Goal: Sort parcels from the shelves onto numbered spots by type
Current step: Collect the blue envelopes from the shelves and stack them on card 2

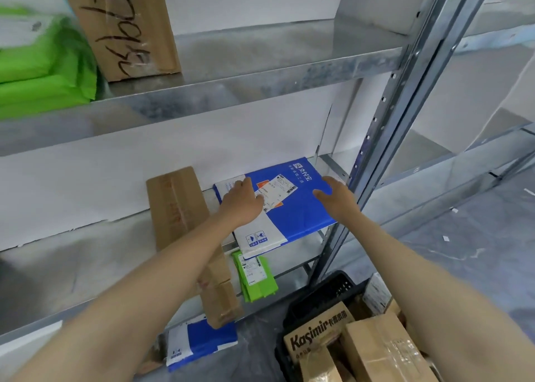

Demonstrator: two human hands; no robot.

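Left hand (pixel 241 200): fingers straight, flat on the mailer's label.
Right hand (pixel 333 194): on the mailer's right edge; grasping or only touching, cannot tell.
Blue-and-white mailer (pixel 292 216): under both hands, on the shelf (pixel 86 265).
Cardboard box (pixel 179 205): just left of the left hand.

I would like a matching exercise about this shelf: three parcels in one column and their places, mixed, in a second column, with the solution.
Parcels
1. blue and white mailer
2. box with black handwriting
3. Kasimir box

Places
a. inside the black crate
b. on the upper shelf
c. under the left hand and the right hand

Pairs: 1-c, 2-b, 3-a
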